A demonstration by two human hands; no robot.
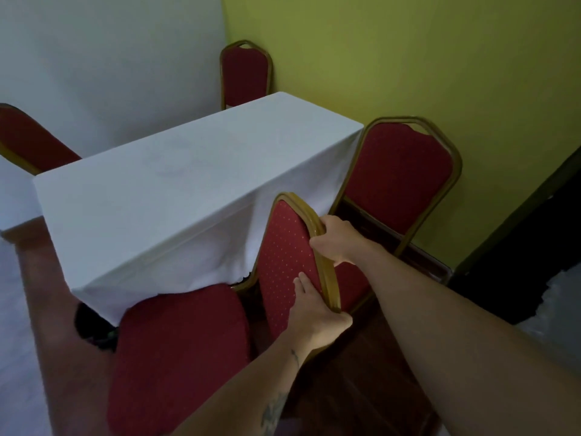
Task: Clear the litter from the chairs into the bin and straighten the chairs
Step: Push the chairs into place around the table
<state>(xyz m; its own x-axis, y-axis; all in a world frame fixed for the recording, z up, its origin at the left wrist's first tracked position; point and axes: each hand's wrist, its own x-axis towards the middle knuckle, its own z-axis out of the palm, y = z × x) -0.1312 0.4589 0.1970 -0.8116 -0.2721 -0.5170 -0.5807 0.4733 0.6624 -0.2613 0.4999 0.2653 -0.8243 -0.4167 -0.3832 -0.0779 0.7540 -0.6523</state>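
A red padded chair with a gold frame (284,247) stands turned sideways at the near side of the table, its seat (179,354) toward me. My right hand (331,239) grips the upper edge of its backrest frame. My left hand (314,313) grips the lower part of the same frame, fingers on the red padding. A second red chair (399,174) stands just behind it on the right. No litter and no bin are in view.
A table under a white cloth (176,190) fills the middle. Another red chair (245,73) stands at its far end, one more (28,140) at the left. A green wall runs along the right; a dark opening (534,247) lies at the right edge.
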